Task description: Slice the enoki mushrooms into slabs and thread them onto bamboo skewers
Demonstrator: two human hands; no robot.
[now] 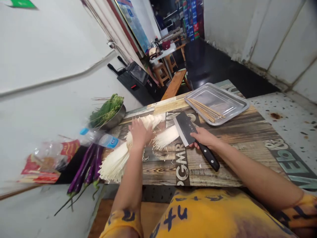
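Observation:
My right hand (pixel 201 137) is closed on a cleaver (pixel 184 127) with a dark blade and black handle. Its blade lies over one end of a small bunch of white enoki mushrooms (pixel 167 137) on the wood-patterned table. To the left, my left hand (pixel 140 132) rests on a larger heap of enoki mushrooms (pixel 115 165), fingers apart and partly sunk among the stems. More enoki (pixel 151 120) shows just beyond that hand. Small cut scraps are scattered between the two bunches.
A metal tray (pixel 229 107) with thin wooden skewers (pixel 205 109) stands at the far right. Along the left lie purple eggplants (pixel 85 167), a water bottle (pixel 111 141), plastic packages (pixel 51 158) and a metal bowl (pixel 115 119) of leafy greens (pixel 106 110). A wooden bench (pixel 174 86) stands beyond.

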